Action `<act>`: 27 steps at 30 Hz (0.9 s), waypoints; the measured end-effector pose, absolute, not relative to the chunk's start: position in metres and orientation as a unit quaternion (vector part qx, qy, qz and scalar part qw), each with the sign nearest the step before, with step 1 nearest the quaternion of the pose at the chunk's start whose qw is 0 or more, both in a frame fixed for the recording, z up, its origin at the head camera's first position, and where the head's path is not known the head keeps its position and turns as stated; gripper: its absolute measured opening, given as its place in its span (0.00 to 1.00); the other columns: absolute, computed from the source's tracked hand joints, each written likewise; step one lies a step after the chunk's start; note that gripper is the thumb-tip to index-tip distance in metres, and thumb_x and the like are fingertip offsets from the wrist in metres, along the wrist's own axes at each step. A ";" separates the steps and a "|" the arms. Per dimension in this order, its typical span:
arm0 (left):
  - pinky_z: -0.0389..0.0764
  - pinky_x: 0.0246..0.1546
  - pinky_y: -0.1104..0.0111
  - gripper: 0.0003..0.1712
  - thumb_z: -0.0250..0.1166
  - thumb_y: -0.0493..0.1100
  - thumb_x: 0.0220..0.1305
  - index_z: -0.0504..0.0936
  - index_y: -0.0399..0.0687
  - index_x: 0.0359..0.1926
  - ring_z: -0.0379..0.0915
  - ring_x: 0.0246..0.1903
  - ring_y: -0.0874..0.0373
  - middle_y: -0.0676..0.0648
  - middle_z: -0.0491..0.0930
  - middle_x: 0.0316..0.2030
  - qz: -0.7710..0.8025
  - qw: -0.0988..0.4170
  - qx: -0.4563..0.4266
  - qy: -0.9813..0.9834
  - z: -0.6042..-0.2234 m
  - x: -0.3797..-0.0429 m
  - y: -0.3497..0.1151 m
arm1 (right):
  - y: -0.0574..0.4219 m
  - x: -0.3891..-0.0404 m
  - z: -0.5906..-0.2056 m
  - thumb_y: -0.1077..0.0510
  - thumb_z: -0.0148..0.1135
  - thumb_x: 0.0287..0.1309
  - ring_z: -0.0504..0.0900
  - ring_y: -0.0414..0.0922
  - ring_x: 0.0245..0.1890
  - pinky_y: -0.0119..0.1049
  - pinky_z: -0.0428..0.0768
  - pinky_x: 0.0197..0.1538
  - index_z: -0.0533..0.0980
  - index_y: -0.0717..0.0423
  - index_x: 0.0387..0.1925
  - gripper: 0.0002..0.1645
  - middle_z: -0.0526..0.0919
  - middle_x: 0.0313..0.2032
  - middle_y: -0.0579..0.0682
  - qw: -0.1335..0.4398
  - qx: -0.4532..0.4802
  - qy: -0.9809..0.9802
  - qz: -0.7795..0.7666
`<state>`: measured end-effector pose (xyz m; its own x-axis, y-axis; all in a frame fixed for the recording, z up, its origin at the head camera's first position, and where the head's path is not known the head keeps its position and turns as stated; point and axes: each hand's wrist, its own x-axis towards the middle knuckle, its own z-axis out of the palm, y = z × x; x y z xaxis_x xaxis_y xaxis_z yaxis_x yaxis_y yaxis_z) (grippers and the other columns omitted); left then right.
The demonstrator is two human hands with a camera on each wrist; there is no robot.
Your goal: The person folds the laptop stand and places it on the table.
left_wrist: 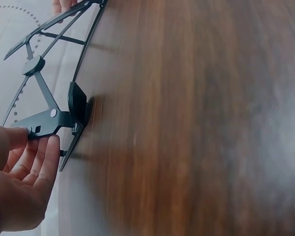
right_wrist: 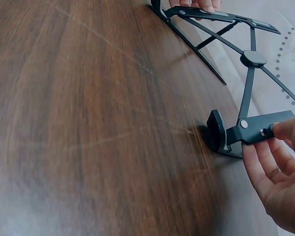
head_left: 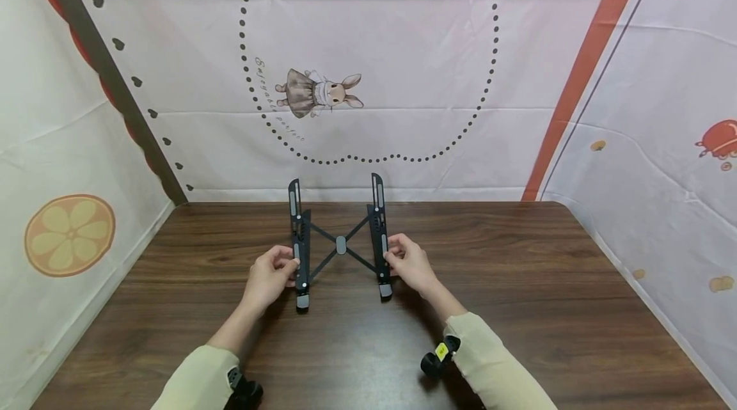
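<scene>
A dark folding laptop stand [head_left: 341, 245] stands unfolded on the wooden table, its two side rails joined by an X of thin struts with a grey oval hub. In the head view my left hand [head_left: 272, 277] pinches the left rail near its front end. Opposite it, my right hand [head_left: 411, 263] pinches the right rail. The left wrist view shows thumb and fingers of the left hand [left_wrist: 27, 172] gripping the rail behind an upturned front hook. Likewise, the right hand [right_wrist: 280, 167] grips its rail between thumb above and fingers below. The rails sit raised over their base bars.
The brown wooden table [head_left: 547, 307] extends to both sides and in front of the stand. Behind it hangs a white printed cloth [head_left: 403, 45] with a rabbit picture, and similar cloth lines both sides. A small black camera [head_left: 440, 355] is strapped at the right wrist.
</scene>
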<state>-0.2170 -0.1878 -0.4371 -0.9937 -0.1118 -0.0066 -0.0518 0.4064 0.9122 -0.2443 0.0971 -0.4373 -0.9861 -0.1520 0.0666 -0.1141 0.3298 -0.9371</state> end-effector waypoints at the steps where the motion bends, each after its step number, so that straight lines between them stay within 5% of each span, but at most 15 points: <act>1: 0.81 0.27 0.67 0.11 0.58 0.37 0.63 0.74 0.39 0.46 0.79 0.26 0.57 0.40 0.82 0.35 -0.544 0.027 0.049 -0.838 -0.437 -0.217 -0.186 | 0.098 -0.244 -0.437 0.66 0.55 0.58 0.80 0.45 0.31 0.38 0.82 0.32 0.71 0.59 0.49 0.15 0.80 0.36 0.56 0.017 -0.080 0.815 -0.574; 27: 0.82 0.27 0.65 0.09 0.60 0.38 0.61 0.76 0.41 0.43 0.79 0.25 0.57 0.41 0.82 0.31 -0.551 0.026 0.026 -0.834 -0.437 -0.233 -0.152 | 0.132 -0.239 -0.433 0.65 0.56 0.59 0.80 0.45 0.31 0.43 0.82 0.36 0.71 0.59 0.48 0.15 0.79 0.37 0.58 0.027 -0.029 0.808 -0.588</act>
